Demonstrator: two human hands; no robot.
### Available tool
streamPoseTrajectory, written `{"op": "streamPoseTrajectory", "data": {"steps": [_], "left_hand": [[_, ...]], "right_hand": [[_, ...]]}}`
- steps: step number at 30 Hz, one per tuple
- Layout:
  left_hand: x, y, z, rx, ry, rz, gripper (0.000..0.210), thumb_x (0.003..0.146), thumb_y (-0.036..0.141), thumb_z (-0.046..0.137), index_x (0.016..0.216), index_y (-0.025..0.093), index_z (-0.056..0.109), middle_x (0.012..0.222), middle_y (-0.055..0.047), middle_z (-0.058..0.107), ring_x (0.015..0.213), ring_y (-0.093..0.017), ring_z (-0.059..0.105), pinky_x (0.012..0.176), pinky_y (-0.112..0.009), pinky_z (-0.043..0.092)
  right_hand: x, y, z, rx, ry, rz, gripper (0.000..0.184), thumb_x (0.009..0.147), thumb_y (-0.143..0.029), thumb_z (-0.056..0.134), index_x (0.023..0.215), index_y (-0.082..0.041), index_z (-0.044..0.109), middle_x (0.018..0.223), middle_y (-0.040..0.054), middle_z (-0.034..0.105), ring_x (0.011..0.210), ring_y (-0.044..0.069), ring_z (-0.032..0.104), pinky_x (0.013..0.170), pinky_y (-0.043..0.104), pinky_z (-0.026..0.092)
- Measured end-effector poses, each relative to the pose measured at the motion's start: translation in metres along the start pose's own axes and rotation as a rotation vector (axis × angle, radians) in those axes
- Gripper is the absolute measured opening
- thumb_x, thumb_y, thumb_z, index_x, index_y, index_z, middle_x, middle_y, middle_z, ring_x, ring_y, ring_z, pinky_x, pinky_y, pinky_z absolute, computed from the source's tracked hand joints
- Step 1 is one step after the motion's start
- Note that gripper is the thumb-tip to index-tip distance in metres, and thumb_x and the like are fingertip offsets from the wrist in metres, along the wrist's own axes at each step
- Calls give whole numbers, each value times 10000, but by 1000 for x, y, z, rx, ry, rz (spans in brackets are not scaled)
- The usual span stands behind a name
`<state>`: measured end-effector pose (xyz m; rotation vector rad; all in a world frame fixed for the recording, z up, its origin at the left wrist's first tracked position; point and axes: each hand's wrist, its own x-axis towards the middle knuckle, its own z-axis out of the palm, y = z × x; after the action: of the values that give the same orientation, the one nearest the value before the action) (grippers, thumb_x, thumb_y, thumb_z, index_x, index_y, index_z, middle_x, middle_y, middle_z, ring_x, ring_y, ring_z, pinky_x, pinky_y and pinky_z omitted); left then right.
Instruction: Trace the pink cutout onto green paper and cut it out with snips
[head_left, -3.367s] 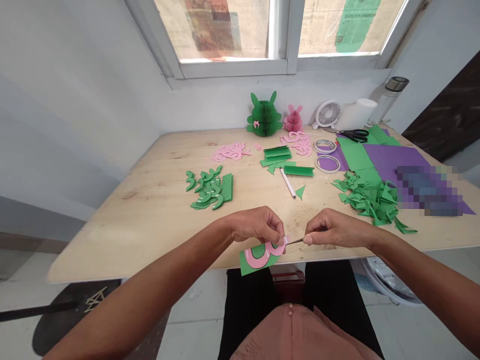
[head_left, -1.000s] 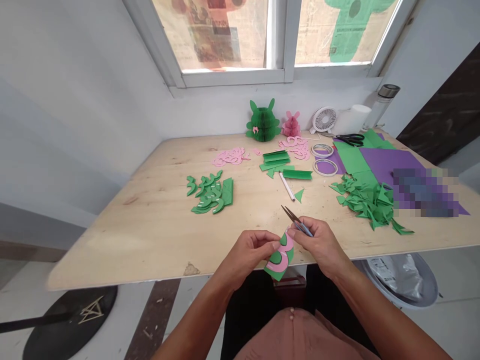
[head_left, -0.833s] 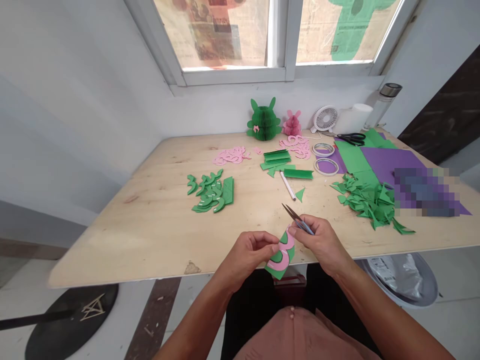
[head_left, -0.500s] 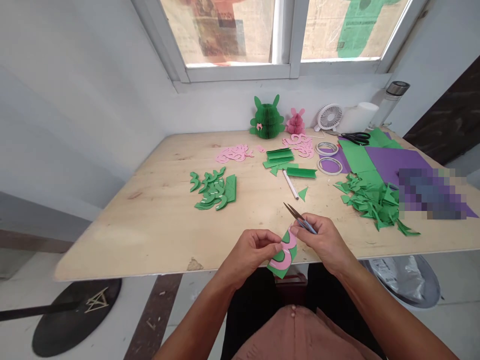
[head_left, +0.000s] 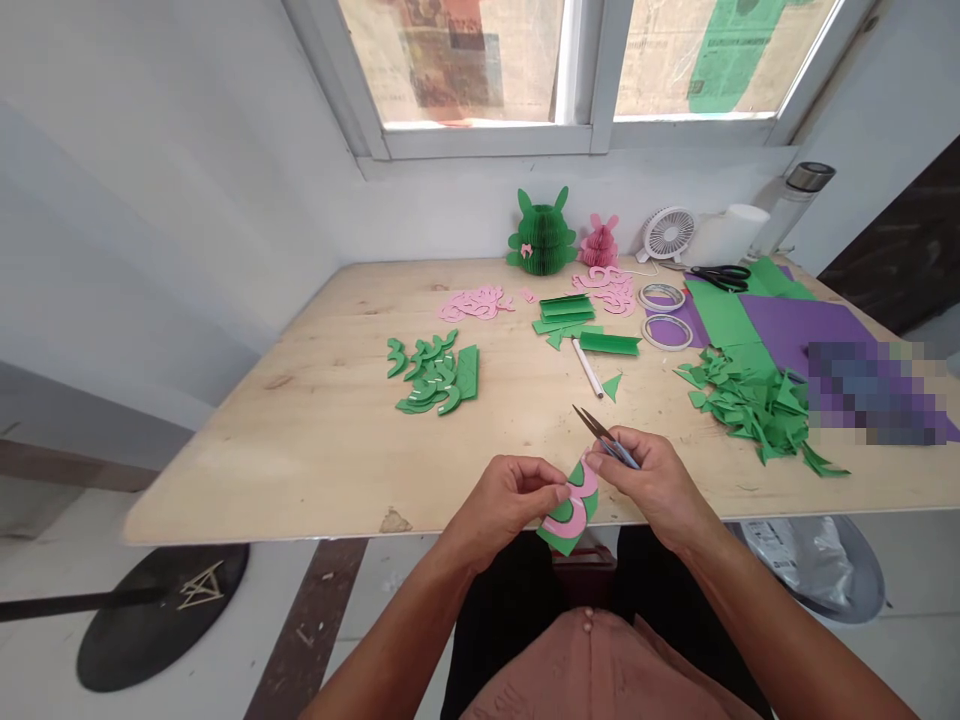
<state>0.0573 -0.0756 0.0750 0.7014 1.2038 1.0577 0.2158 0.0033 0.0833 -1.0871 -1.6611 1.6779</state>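
Well, the pink curved piece (head_left: pixel 578 518) lay against a sheet of green paper (head_left: pixel 562 545), both held up at the near edge of the wooden table (head_left: pixel 300 450). My left hand (head_left: pixel 521 492) pinched them between thumb and fingers from the left side. My right hand (head_left: pixel 645 470) was curled round the small scissors (head_left: pixel 598 428), their blades pointing away from me, while its thumb and fingertips met at the upper end of the pink curved piece. Beyond my hands lay a white pen (head_left: pixel 587 368) with a green triangle (head_left: pixel 613 387) just beside it, and farther left a pile of green cutouts (head_left: pixel 431 382). To the right sat a heap of green scraps (head_left: pixel 757 400), near some purple paper (head_left: pixel 787 325). Two tape rolls (head_left: pixel 667 347) lay past the white pen, one behind the other. Farthest off, by the wall, a green paper figure (head_left: pixel 541 240) stood upright beside a smaller pink paper figure (head_left: pixel 599 245), and a white fan (head_left: pixel 670 234) was to their right
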Motion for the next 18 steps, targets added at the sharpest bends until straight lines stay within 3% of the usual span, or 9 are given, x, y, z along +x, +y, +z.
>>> {"op": "streamPoseTrajectory", "data": {"steps": [18], "left_hand": [[1, 2, 2, 117, 22, 54, 229, 616, 339, 742, 609, 127, 655, 542, 8, 552, 516, -85, 449, 484, -196, 337]], "right_hand": [[-2, -2, 0, 16, -13, 14, 193, 715, -329, 668, 644, -179, 570, 602, -35, 513, 601, 125, 434, 575, 250, 340]]}}
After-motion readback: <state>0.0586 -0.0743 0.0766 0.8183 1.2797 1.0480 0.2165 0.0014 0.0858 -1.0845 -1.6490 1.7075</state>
